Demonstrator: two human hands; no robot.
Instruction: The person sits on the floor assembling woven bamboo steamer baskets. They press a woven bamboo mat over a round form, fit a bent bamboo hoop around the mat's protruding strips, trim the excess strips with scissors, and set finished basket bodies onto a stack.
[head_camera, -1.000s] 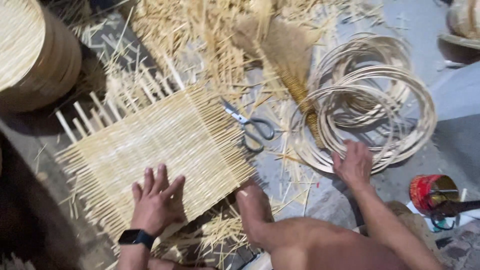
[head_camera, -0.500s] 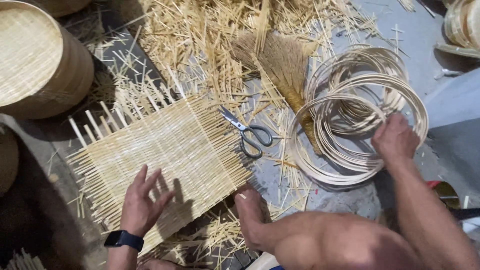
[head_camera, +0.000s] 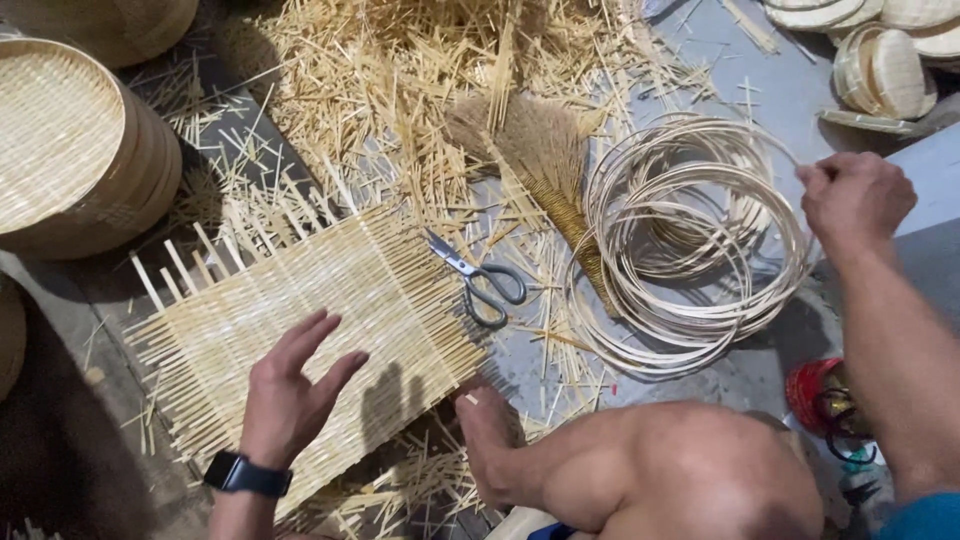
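My right hand (head_camera: 855, 200) gripped a cane hoop (head_camera: 690, 240); my left hand (head_camera: 295, 390) hovered open above the woven mat (head_camera: 300, 310). Yanking could've tangled the coil.

Dark-screened wristwatch (head_camera: 237, 470) on the left wrist, bottom left, no packages, labels or signs

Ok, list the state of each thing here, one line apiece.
Left hand: fingers spread, over the woven mat.
Right hand: closed on a hoop at the coil's edge.
Woven mat: flat, unfinished, strip ends sticking out.
Hoop coil: lying loose on the floor.
Scissors: lying beside the mat, blades shut.
Round basket: standing at the left.
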